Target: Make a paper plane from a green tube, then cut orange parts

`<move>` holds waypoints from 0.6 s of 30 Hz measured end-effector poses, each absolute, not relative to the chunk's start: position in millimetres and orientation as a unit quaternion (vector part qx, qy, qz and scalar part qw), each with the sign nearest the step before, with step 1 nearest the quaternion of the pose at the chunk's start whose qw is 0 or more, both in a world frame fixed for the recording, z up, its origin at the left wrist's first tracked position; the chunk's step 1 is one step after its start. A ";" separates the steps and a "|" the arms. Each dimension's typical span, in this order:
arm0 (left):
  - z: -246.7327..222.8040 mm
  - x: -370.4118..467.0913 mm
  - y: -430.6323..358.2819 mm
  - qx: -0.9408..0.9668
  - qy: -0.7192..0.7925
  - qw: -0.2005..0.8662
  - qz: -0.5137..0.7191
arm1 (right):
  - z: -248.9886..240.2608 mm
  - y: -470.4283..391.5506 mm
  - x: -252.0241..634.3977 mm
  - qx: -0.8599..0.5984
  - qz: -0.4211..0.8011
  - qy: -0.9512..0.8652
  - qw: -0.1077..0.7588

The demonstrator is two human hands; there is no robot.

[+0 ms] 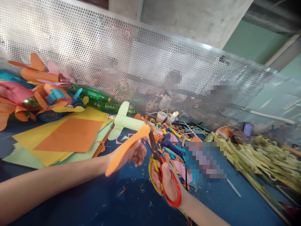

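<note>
My left hand (139,153) is closed with curled fingers behind a long, rounded orange paper strip (124,149), which it holds; the thumb is hidden. In my right hand (169,182) is a pair of scissors (178,192) with red and yellow handles. Their dark blades point up and away from me, and the tips are at the strip's far end. Whether the blades touch the paper I cannot tell. Just beyond the strip lies a light green paper tube (129,123) with rounded flaps, shaped like a toy plane.
Orange, yellow and green paper sheets (70,135) are stacked at left. Behind them are paper-covered bottles (42,75) and green bottles (91,93). Paper scraps (180,168) and a dark blue tool (172,146) lie beyond my right hand. Pale strips (256,157) are heaped at right. A perforated metal panel (145,62) borders the back.
</note>
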State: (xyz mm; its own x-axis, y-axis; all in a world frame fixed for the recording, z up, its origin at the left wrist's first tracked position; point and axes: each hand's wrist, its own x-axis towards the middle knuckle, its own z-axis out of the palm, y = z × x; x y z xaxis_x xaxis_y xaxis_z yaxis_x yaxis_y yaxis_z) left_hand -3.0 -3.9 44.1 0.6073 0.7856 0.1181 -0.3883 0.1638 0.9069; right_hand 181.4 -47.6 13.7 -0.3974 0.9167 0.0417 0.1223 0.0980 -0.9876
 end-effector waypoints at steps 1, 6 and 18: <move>46.2 -2.3 -4.6 0.502 0.191 0.735 0.415 | 11.6 -47.0 182.0 -0.406 0.517 -0.650 0.381; 56.0 -0.6 -12.1 0.469 0.194 0.730 0.458 | 10.8 -42.3 185.4 -0.442 0.398 -0.714 0.369; 54.7 1.6 -19.5 0.401 0.333 0.648 0.555 | 15.5 -40.4 185.7 -0.458 0.275 -0.788 0.305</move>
State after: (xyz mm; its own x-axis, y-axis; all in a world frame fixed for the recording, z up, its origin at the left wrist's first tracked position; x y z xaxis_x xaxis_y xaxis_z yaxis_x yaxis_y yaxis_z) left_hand 1.6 -19.5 54.7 0.1611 0.9868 0.0145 -0.4520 0.0607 0.8899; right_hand 185.7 -40.4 15.5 -0.3933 0.8902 0.2297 0.5545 0.4290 -0.7130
